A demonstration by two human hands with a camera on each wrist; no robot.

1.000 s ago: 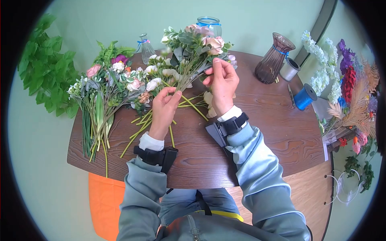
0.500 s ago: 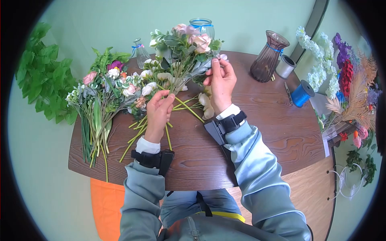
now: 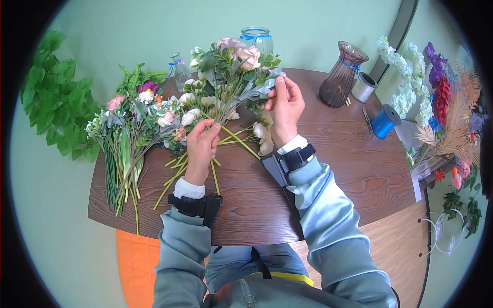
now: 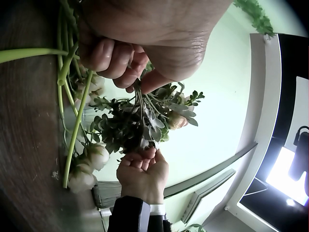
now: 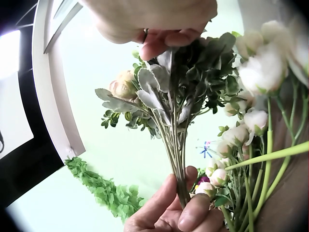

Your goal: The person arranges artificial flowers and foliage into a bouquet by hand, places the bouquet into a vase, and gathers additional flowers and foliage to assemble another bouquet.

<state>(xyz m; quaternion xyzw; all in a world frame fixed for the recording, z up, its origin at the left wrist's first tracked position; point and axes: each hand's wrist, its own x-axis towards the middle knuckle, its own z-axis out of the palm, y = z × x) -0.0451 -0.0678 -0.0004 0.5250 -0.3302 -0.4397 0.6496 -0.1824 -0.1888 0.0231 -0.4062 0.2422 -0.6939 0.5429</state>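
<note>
A small bunch of artificial flowers, with pale pink roses [image 3: 250, 58] and grey-green leaves [image 5: 154, 92], is held above the table. My left hand [image 3: 201, 149] pinches its thin stems [image 5: 176, 159] low down between thumb and fingers. At the bunch's right side, my right hand [image 3: 287, 114] pinches a grey leaf spray [image 3: 262, 88] with thumb and fingertips. In the left wrist view, that same right hand [image 4: 145, 179] is at the far side of the foliage. White flowers [image 3: 263, 134] on thick green stems [image 3: 239, 138] lie on the table under the bunch.
More mixed flowers [image 3: 138, 115] lie on the table [image 3: 339, 174] at left. Behind stand a clear jar [image 3: 257, 41] and a small glass bottle [image 3: 181, 74]. On the right are a purple-brown vase [image 3: 341, 77], a grey spool [image 3: 364, 87] and a blue ribbon spool [image 3: 386, 121].
The bunch's flower heads have shifted left. My right fingertips are now farther out on its leaves, to the right, while the left hand keeps its pinch on the stems. The head view moved slightly.
</note>
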